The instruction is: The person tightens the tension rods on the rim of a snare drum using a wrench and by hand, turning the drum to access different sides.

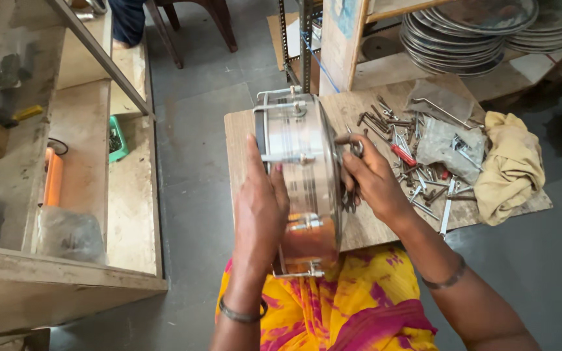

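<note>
Two hands are on one shiny metal drum shell (300, 175), which stands on edge at the near left of your wooden tabletop (242, 130), its lower rim over your lap. It is the biggest thing before you, a round steel body with tension brackets along its side. Your left hand (259, 207) lies flat and spread against its left face, fingers pointing away from you, steadying it. Your right hand (373, 181) is curled at the right rim, its fingers closed round a small metal tool (352, 144) pressed to the edge of the shell. Far right, beyond the tabletop, a stack of round metal hoops (463, 36) rests on a low wooden shelf. On the right end of the tabletop lies a crumpled yellow cloth (508, 166). Between the cloth and your right hand lies a scatter of loose bolts and rods (417, 149), some on a clear plastic bag (447, 140).
</note>
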